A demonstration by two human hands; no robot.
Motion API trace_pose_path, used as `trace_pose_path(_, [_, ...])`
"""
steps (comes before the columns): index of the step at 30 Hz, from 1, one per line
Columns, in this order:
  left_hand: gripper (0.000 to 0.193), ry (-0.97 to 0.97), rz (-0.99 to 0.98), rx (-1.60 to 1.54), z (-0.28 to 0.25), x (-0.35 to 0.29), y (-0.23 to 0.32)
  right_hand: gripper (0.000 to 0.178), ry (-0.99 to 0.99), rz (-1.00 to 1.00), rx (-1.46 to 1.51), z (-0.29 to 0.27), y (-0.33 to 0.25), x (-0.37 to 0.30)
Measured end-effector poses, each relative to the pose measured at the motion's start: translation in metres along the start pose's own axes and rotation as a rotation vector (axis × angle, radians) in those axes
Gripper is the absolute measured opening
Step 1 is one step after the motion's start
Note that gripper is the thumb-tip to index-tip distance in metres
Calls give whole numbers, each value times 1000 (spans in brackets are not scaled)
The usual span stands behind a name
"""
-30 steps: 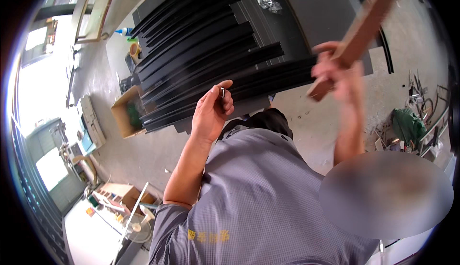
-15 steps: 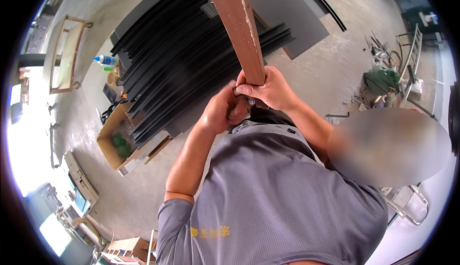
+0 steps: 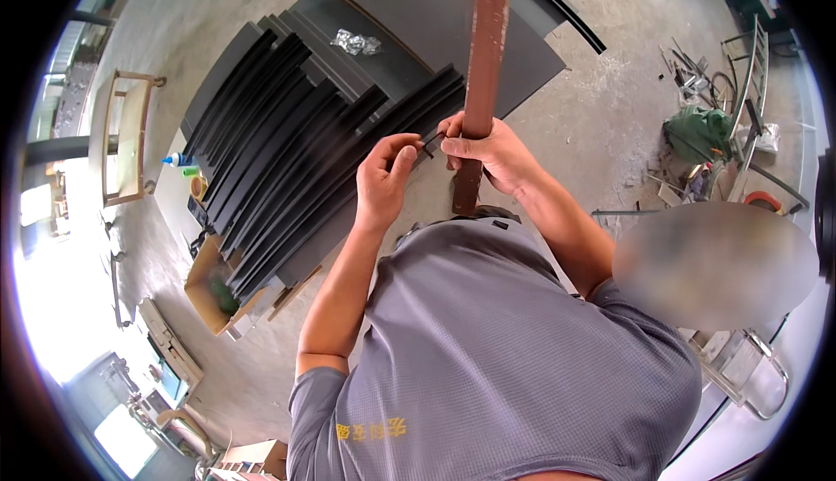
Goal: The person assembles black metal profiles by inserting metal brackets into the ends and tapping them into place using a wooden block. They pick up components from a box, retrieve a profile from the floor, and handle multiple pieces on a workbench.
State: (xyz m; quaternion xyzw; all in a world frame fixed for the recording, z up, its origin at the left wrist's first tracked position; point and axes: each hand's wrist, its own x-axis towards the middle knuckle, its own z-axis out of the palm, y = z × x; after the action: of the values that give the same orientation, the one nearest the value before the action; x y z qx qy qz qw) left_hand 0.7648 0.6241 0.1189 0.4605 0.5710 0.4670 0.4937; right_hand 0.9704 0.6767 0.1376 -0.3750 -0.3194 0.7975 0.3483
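My right hand point(image 3: 498, 157) is wrapped round a long reddish-brown bar point(image 3: 486, 54) with scuffed, chipped edges. The bar stands nearly upright in the picture, its lower end just below the hand, close to my waist. To the left, my left hand point(image 3: 383, 181) is raised with curled fingers, apart from the bar. A thin, dark, bent piece point(image 3: 429, 145) spans the small gap between both hands' fingertips. It is too small to name, and which fingers grip it is partly hidden.
Stacked black strips point(image 3: 296, 150) and dark panels point(image 3: 522, 63) lie ahead, with crumpled foil point(image 3: 355, 42) on top. At left are an open cardboard box point(image 3: 207, 294) and a wheeled cart point(image 3: 131, 137). A green bag point(image 3: 697, 133) and metal scraps sit right.
The bar has turned more upright and its lower end now extends below my right hand. My left hand has drawn away leftward from my right. The view has shifted, bringing the foil into sight.
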Motion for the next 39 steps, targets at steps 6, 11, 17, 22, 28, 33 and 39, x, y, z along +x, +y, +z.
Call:
trace_pose_path(6, [18, -196, -304, -154, 47, 46, 18, 23, 43, 6, -80, -58, -27, 19])
trace_pose_path(11, [30, -221, -384, -252, 66, 63, 20, 30, -96, -36, -287, -92, -61, 26])
trace_pose_path(17, [34, -288, -334, 9, 83, 82, 19, 16, -131, -19, -354, -108, -57, 37])
trace_pose_path(22, [38, -208, -360, 64, 96, 93, 28, 11, -117, -43, -341, -123, -47, 44])
trace_pose_path(28, [14, -214, -296, 153, 95, 92, 21, 9, -128, 39, -377, -139, -55, 42])
trace_pose_path(33, [17, -333, -451, 245, 108, 81, 5, 10, -72, 50, -275, -157, -28, 39])
trace_pose_path(39, [13, -192, -493, 181, 121, 82, -8, 26, 68, 108, -286, -168, -12, 41])
